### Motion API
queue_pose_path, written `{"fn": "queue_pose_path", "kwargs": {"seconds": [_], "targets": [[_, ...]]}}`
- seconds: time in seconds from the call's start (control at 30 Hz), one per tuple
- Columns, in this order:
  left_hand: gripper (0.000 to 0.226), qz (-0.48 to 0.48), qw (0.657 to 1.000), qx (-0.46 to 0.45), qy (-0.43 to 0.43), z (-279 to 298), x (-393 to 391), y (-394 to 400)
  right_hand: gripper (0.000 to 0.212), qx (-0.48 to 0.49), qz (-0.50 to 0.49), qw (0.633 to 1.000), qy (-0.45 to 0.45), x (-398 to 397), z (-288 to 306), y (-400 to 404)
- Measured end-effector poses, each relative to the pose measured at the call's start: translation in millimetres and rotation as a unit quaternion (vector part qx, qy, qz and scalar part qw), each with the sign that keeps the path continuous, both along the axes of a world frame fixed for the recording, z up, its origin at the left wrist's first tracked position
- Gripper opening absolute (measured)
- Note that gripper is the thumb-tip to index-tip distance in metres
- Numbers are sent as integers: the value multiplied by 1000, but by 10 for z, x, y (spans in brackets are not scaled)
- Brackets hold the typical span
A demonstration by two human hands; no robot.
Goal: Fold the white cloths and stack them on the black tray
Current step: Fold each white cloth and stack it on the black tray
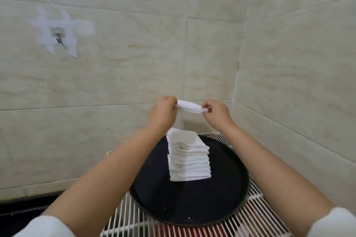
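Observation:
A round black tray lies on a white wire rack. On it stands a tall stack of folded white cloths, slightly uneven. Above and behind the stack I hold a small white cloth stretched between both hands in the air. My left hand pinches its left end. Its right end is pinched by my right hand. The cloth looks folded into a narrow band.
The white wire rack sits in a corner of beige tiled walls. Something red shows beneath the rack's bars. A small metal hook is stuck to the left wall. A dark floor strip runs at the lower left.

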State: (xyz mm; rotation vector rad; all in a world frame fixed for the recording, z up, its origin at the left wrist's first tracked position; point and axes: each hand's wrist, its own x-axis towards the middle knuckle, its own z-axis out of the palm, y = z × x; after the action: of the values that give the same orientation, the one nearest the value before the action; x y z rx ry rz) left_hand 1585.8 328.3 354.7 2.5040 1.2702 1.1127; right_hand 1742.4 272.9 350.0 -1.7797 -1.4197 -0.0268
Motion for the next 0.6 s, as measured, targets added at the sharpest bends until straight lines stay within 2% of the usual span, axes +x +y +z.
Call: {"fn": "queue_pose_path", "kwargs": {"seconds": [0.2,0.3,0.4,0.6], "targets": [[22,-13,992,-86,86,-642,19,-6,18,-100,101,988,-56,291,-695,96],[18,-15,995,-65,74,-657,-14,-87,16,-77,133,987,-45,325,-776,9],[16,-27,997,-43,60,-596,6,-144,14,-46,124,991,-37,334,-783,-34],[27,-28,978,-65,196,-663,-69,-228,13,-147,161,974,-66,346,-897,-149]]}}
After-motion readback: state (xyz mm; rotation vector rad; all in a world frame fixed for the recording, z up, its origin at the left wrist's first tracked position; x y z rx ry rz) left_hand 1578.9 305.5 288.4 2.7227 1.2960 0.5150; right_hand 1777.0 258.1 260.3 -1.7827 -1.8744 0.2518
